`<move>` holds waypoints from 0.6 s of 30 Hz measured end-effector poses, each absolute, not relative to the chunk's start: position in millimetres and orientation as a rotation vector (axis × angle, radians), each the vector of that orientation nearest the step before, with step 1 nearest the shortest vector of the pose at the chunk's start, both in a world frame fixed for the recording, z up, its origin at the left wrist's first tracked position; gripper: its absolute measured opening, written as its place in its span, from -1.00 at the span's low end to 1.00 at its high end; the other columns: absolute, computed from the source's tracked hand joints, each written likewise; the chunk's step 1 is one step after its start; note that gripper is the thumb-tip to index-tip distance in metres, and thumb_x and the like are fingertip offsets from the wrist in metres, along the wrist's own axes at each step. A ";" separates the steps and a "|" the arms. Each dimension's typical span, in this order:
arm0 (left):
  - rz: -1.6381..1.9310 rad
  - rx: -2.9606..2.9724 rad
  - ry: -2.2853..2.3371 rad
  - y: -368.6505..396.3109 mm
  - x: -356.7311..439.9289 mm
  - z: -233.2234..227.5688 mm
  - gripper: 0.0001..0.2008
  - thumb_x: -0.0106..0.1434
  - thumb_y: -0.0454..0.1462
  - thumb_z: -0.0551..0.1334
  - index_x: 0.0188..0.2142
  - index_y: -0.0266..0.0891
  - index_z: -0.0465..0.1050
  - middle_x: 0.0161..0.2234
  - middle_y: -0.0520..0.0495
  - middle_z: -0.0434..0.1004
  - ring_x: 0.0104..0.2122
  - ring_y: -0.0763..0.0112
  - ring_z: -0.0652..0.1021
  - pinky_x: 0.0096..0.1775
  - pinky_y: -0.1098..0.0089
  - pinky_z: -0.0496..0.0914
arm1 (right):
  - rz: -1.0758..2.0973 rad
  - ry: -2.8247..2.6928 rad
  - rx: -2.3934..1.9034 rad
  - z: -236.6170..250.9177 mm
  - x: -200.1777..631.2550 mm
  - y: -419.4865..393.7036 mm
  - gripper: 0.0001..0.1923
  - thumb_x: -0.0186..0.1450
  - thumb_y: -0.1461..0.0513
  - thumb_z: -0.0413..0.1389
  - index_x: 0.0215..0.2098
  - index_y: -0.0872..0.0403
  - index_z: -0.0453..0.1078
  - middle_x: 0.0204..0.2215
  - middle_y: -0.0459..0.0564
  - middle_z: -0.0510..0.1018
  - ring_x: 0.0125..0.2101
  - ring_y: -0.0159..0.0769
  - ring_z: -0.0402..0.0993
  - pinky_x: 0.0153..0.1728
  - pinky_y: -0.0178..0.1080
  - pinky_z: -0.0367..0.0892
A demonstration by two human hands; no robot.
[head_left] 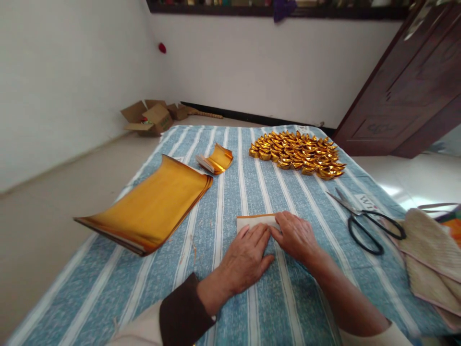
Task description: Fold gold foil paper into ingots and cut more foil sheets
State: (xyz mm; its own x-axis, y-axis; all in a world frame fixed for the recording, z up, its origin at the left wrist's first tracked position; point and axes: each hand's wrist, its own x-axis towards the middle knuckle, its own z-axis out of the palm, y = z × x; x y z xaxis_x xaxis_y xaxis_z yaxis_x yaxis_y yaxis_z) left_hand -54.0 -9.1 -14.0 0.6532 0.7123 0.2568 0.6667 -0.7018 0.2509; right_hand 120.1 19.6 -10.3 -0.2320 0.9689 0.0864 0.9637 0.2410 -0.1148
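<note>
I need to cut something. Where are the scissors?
In the head view, the scissors lie on the striped cloth, right of both hands, below the gold pile.

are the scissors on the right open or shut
Open: the scissors lie flat on the striped cloth, blades slightly parted, handles spread.

The hands hide most of the folded paper (white side up).

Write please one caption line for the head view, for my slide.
Both hands, left hand and right hand, press a folded paper on striped cloth, beside gold sheets, folded ingots and scissors.
</note>
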 end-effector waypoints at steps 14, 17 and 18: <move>0.434 2.730 1.125 -11.2 -54.5 -10.6 -0.61 0.31 -0.16 0.17 0.06 -0.32 0.28 0.02 -0.19 0.41 0.05 0.14 0.42 0.09 0.09 0.31 | -0.306 -2.264 -1.665 -25.3 113.9 9.2 -0.82 0.30 0.18 0.08 -0.42 0.07 0.40 -0.28 0.10 0.46 -0.18 -0.07 0.31 -0.13 -0.05 0.15; 0.429 2.744 1.137 -11.6 -54.6 -10.7 -0.60 0.30 -0.15 0.18 0.06 -0.32 0.28 0.03 -0.20 0.40 0.04 0.14 0.42 0.08 0.09 0.31 | -0.282 -2.216 -1.606 -34.0 116.7 11.0 -0.84 0.30 0.18 0.08 -0.36 0.10 0.40 -0.14 0.15 0.45 -0.07 -0.05 0.29 -0.09 -0.08 0.15; 0.436 2.745 1.141 -11.6 -54.7 -11.0 -0.59 0.31 -0.14 0.18 0.07 -0.31 0.28 0.03 -0.20 0.39 0.04 0.14 0.42 0.08 0.10 0.30 | -0.262 -2.197 -1.599 -36.4 117.8 11.8 -0.85 0.30 0.17 0.08 -0.35 0.10 0.40 -0.11 0.16 0.44 -0.06 -0.05 0.28 -0.09 -0.09 0.16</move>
